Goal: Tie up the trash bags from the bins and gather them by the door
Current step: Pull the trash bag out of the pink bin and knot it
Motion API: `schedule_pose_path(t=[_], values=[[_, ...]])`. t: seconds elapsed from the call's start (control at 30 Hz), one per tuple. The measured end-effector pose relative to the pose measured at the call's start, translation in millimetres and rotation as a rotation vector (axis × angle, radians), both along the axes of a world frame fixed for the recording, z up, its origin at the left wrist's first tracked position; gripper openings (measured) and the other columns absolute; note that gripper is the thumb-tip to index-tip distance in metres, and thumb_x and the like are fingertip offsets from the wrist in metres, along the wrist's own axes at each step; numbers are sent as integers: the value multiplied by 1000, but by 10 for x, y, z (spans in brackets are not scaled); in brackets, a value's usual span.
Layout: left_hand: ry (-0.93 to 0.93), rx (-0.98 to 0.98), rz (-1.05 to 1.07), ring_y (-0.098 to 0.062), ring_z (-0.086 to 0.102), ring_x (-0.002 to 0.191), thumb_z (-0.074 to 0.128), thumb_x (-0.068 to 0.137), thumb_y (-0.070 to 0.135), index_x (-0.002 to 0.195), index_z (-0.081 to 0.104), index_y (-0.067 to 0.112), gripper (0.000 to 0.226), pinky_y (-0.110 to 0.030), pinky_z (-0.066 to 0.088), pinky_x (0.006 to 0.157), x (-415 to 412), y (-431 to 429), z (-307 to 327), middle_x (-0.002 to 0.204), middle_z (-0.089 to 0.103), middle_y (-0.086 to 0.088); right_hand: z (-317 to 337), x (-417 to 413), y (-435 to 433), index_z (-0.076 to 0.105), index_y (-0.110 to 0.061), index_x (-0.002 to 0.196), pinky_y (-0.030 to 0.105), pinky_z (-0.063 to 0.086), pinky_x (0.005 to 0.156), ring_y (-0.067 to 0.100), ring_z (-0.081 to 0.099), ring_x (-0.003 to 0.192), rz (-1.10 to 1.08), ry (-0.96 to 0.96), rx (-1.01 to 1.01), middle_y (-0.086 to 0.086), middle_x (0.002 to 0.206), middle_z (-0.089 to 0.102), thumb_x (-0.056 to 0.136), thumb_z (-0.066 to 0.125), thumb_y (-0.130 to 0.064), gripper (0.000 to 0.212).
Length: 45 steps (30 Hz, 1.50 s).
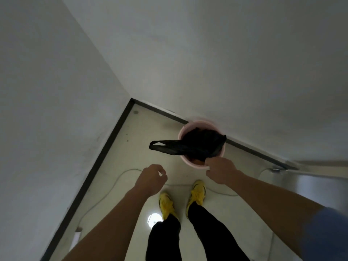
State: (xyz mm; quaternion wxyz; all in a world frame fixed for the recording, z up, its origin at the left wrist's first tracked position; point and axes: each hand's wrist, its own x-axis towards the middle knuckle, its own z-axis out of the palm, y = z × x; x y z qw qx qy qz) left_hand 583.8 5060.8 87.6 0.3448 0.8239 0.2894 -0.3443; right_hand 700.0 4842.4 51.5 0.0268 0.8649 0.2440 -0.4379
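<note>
1. The pink bin [202,147], my landmark, stood on the pale floor [143,147] against the wall's dark baseboard [250,147], some way along from the room's corner. Only its rim and part of its inner wall showed.
2. The black trash bag [199,146] sat inside the bin, its mouth gathered and partly pulled up. It looked thin, soft and crinkly, probably light, and likely to stretch or tear if yanked by one spot.
3. One bag handle [160,146] trailed out over the bin's left rim, hanging free in the air. That loop and its partner looked like the best places to grip for knotting.
4. The right hand [220,171] was at the bin's near rim, fingers pinched on the bag's near edge; whether that was the second handle, I could not tell.
5. The left hand [150,180] hovered short of the bin, below the loose handle, loosely curled and holding nothing.
6. A thin white cord [116,178] ran across the floor on the near side of the bin, a snag risk underfoot.
7. Hidden: the bag's contents and fullness, apart from a brownish patch near the bin's front. No door could be made out, and a blurred grey shape right of the bin stayed unidentifiable.
</note>
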Motion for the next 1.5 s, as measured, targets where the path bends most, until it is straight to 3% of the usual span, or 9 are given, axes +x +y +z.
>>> schedule_pose_path(t=[0.27, 0.5, 0.67, 0.77, 0.9, 1.07, 1.27, 1.4, 1.5], values=[[68, -24, -21, -23, 54, 114, 54, 92, 25, 111, 63, 18, 22, -30, 42, 93, 260, 61, -1495, 122, 58, -3, -1516, 475, 296, 44, -18, 134, 42, 46, 90, 30, 50, 117, 96, -189, -42, 9, 127, 51, 86, 59, -39, 55], [117, -32, -34, -21, 56, 109, 53, 90, 21, 108, 65, 18, 22, -26, 42, 84, 190, 120, -2659, 114, 61, -1, -2864, 661, 549, 6, -15, 155, 59, 14, 116, 32, 0, 150, 304, -254, -87, 14, 163, 5, 82, 65, -50, 101], [170, -11, -69, -22, 57, 105, 52, 88, 23, 106, 65, 21, 22, -33, 48, 90, 85, 236, -3084, 101, 60, 0, -3378, 710, 531, 38, -19, 144, 64, 9, 113, 33, 13, 148, 334, -194, -185, 12, 158, 26, 92, 49, -52, 63], [178, 0, -52, -19, 57, 98, 52, 87, 24, 104, 64, 24, 21, -29, 46, 83, 45, 276, -3045, 92, 55, 4, -3286, 748, 453, 58, -15, 109, 50, 36, 102, 32, 55, 111, 66, -42, -103, 12, 119, 62, 98, 45, -41, 31], [153, -12, -30, -20, 57, 103, 53, 88, 23, 105, 64, 23, 21, -29, 45, 86, 33, 257, -2706, 95, 54, 5, -2855, 831, 354, 55, -13, 94, 34, 44, 65, 28, 57, 76, -35, -100, 28, 10, 91, 65, 97, 50, -28, 16], [82, -12, -15, -20, 59, 108, 53, 90, 24, 108, 65, 21, 21, -29, 45, 90, 23, 183, -2073, 111, 64, -1, -2055, 927, 256, 57, -14, 89, 39, 53, 74, 32, 63, 81, -84, -214, 169, 7, 78, 60, 94, 53, -26, 14], [-5, 20, 22, -20, 60, 106, 54, 91, 26, 107, 65, 20, 20, -27, 45, 86, -180, 99, -1222, 109, 64, -3, -824, 654, 168, 69, 4, 98, -5, 32, 66, 25, 61, 84, -319, -253, 516, 5, 86, 61, 91, 64, -7, 14], [-38, 14, 23, -17, 61, 101, 52, 92, 28, 107, 63, 24, 19, -25, 46, 86, -507, 67, -847, 111, 63, -2, -577, 235, 97, 63, 1, 117, 23, 41, 66, 30, 64, 87, -560, -73, 351, 8, 85, 61, 95, 60, -24, 33], [-64, 19, -12, -18, 60, 104, 52, 93, 29, 111, 62, 21, 22, -25, 45, 86, -841, 67, -753, 112, 64, -3, -524, -183, 87, 57, -6, 131, 28, 41, 67, 33, 65, 89, -618, -76, 363, 15, 96, 69, 96, 59, -27, 42]])
